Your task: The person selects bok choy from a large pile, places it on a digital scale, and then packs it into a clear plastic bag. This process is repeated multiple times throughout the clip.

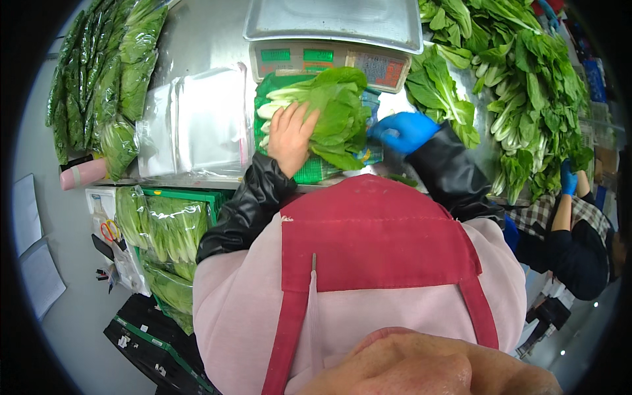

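A bunch of leafy greens with pale stems (338, 111) lies in front of me, stems to the left. Across its stem end rests my bare left hand (291, 132), holding it with the fingers slightly spread. My right hand (406, 132), in a blue glove, is beside the leaf tips; its curled fingers are blurred and I cannot tell whether they grip anything. Beneath the bunch is a green and blue printed packet or mat (318, 170), mostly covered. Just beyond it stands a digital scale (328, 61) with a metal pan (333, 19).
Clear plastic bags (210, 118) lie on the metal table at left, near bagged greens (140, 64) and a pink bottle (83, 174). Loose greens (523, 94) are heaped at right, where a co-worker (568, 232) handles some. A green crate (212, 197) with bagged greens stands below left.
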### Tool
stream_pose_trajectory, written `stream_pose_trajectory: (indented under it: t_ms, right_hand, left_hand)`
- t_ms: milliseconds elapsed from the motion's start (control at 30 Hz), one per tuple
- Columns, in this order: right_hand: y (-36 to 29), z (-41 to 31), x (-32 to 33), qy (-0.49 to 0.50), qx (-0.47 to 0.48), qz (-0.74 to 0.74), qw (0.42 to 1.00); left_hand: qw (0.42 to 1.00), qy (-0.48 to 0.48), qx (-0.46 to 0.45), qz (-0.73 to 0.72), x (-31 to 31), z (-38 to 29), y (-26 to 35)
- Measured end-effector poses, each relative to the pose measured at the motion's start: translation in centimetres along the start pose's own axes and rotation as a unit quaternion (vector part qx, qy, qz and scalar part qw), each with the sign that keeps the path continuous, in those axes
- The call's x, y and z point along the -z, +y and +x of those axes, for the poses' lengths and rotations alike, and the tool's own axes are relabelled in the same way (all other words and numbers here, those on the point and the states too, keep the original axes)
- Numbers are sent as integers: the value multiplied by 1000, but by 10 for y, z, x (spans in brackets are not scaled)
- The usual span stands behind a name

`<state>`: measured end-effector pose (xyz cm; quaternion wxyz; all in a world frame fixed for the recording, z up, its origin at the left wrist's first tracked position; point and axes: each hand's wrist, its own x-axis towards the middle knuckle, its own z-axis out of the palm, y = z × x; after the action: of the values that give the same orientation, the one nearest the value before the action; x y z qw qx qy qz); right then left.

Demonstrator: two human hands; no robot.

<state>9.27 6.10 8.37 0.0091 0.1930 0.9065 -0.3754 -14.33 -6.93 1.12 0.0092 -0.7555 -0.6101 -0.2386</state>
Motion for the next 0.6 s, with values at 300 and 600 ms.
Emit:
stream_pose_trajectory:
  t_ms: [300,600]
  right_hand:
    - [5,62,-43,112,-30,-71,991]
    - [16,57,-76,102,-87,-53,990]
  left_hand:
    - [994,-74,-63,-44,-5,18,15]
    - [978,-169,-106,-58,62,-37,-17]
